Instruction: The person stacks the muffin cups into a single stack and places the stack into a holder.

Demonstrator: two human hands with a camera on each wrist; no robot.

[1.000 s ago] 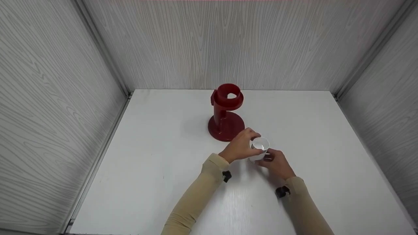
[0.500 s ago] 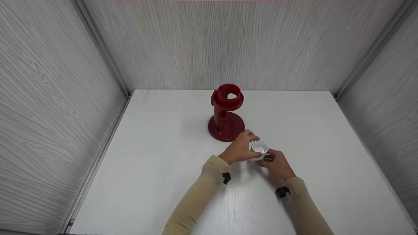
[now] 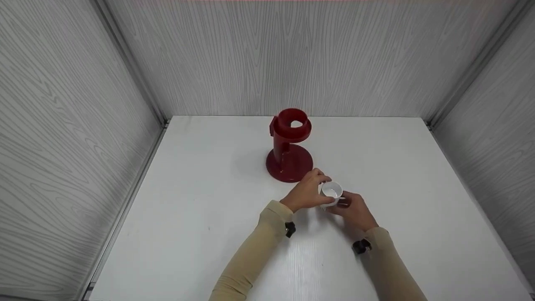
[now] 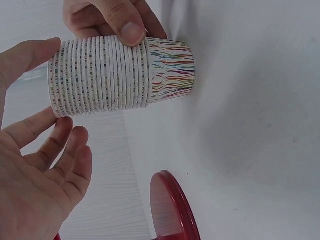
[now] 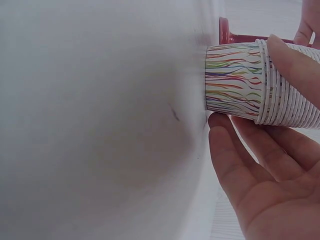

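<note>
A stack of nested white paper cups [image 3: 332,192] with coloured wavy stripes stands mouth up on the white table [image 3: 209,200], just in front of a red cup stand [image 3: 290,144]. My left hand [image 3: 308,191] holds the stack's rim end [image 4: 62,80] between thumb and fingers. My right hand [image 3: 353,210] grips the stack [image 5: 240,85] lower down, its thumb [image 4: 124,24] on one side and fingers [image 5: 235,145] on the other. The bottom cup touches the table.
The red stand has a round base [image 4: 172,210] and a ring-shaped top [image 3: 294,123] on a post. Grey wood-grain walls [image 3: 62,125] close in the table on the left, back and right.
Both hands and the cup stack have sunk a little toward the table. The grips look the same and the red stand has not moved.
</note>
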